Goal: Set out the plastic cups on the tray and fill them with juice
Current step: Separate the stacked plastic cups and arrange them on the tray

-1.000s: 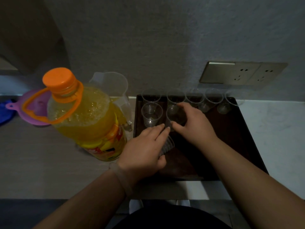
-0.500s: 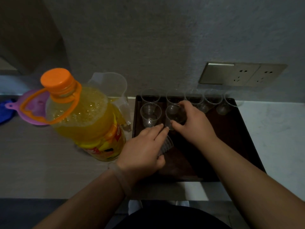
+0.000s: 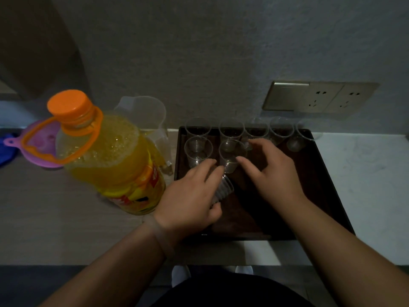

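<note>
The table (image 3: pixel 66 229) stands against a wall, its left part grey-brown with a wood grain, its right part (image 3: pixel 365 185) white. A dark tray (image 3: pixel 314 173) lies across the join, its far edge near the wall. Just left of the tray stands a bottle (image 3: pixel 115 160) of orange juice with an orange cap, and a clear jug (image 3: pixel 143 114) is close behind it. Further left lie a purple plastic piece (image 3: pixel 42 142) and something blue (image 3: pixel 5 147), cut off by the frame.

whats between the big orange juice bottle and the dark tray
In the head view, a clear plastic jug stands between the orange-capped juice bottle and the dark rectangular tray, back by the wall.
</note>
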Action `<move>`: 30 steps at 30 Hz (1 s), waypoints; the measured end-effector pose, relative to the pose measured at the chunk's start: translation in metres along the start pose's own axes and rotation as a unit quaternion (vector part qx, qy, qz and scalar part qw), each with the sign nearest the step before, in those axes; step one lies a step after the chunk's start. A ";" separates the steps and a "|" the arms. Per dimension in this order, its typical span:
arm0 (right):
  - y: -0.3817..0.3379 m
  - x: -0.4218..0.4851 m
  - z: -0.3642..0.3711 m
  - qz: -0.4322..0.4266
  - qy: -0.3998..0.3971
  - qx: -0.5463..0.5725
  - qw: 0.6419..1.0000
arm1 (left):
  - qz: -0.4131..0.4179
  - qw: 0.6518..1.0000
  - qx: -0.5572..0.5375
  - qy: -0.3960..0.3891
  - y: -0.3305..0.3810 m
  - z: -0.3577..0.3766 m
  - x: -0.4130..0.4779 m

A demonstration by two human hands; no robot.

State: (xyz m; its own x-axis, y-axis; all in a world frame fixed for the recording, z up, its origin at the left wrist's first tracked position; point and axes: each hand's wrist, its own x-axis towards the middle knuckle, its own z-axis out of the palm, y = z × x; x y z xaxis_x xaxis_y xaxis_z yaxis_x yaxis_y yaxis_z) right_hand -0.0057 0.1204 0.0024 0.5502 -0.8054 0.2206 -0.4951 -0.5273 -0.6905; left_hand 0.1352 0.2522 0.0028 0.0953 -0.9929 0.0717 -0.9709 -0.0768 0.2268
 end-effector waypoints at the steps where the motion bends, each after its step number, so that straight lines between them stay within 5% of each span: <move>1: -0.001 -0.004 -0.003 0.015 0.002 0.034 0.999 | 0.001 1.000 0.005 0.005 0.001 0.000 0.001; 8: 0.017 -0.011 -0.004 0.153 -0.236 0.313 0.907 | 0.032 0.998 0.027 0.040 0.013 -0.001 0.010; 13: 0.022 -0.012 -0.009 0.192 -0.235 0.405 0.862 | 0.039 0.997 0.026 0.058 0.022 -0.004 0.014; 18: 0.027 -0.011 -0.013 0.223 -0.184 0.434 0.854 | 0.036 0.997 0.041 0.050 0.025 -0.003 0.017; 22: 0.035 -0.006 -0.027 0.209 -0.069 0.391 0.894 | 0.028 0.998 0.048 0.031 0.023 0.004 0.016; 26: 0.042 -0.003 -0.049 0.142 0.038 0.215 0.965 | 0.018 0.998 0.056 0.031 0.026 0.007 0.018; 30: 0.050 0.006 -0.046 0.091 -0.018 0.029 0.995 | 0.024 0.997 0.052 0.042 0.033 0.008 0.024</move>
State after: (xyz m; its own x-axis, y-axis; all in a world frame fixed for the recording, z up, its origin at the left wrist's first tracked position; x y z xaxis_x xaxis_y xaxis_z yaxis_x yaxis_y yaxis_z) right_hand -0.0583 0.0763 0.0010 0.4789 -0.8755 0.0652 -0.5488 -0.3565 -0.7562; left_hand 0.1034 0.2248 0.0039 0.0622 -0.9849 0.1619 -0.9918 -0.0429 0.1201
